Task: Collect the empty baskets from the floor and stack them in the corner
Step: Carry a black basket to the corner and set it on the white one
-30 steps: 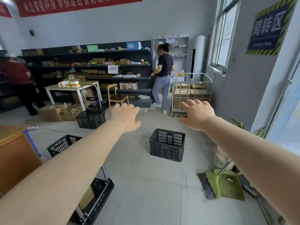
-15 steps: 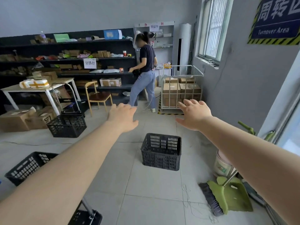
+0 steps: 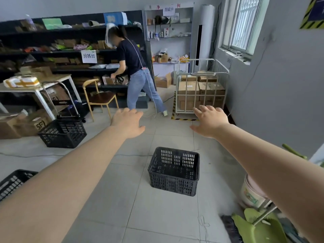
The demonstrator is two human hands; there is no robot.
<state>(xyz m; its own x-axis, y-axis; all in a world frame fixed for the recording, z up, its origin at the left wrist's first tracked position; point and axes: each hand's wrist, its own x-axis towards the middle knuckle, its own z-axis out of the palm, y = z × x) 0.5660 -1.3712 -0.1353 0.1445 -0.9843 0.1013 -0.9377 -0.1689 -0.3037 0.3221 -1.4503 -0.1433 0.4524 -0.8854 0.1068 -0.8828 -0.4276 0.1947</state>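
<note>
Three black slatted plastic baskets stand on the grey tiled floor. The nearest basket (image 3: 174, 171) is empty and sits straight ahead, below and between my outstretched hands. A second basket (image 3: 63, 133) stands at the left by cardboard boxes. The third basket (image 3: 12, 181) is cut off by the left edge. My left hand (image 3: 127, 122) and my right hand (image 3: 209, 121) are both stretched forward, palms down, fingers spread, holding nothing and well above the nearest basket.
A person (image 3: 133, 71) in a dark shirt and jeans bends at the black shelves (image 3: 52, 50). A wire cage trolley (image 3: 201, 88) of boxes stands by the right wall. A chair (image 3: 98, 97), white table (image 3: 43, 85), bucket (image 3: 250, 193) and green dustpan (image 3: 259, 227) are nearby.
My view has moved forward and turned right, so the nearest basket looks closer and more centred. The person at the shelves has stepped and bent down. My hands stay open and outstretched.
</note>
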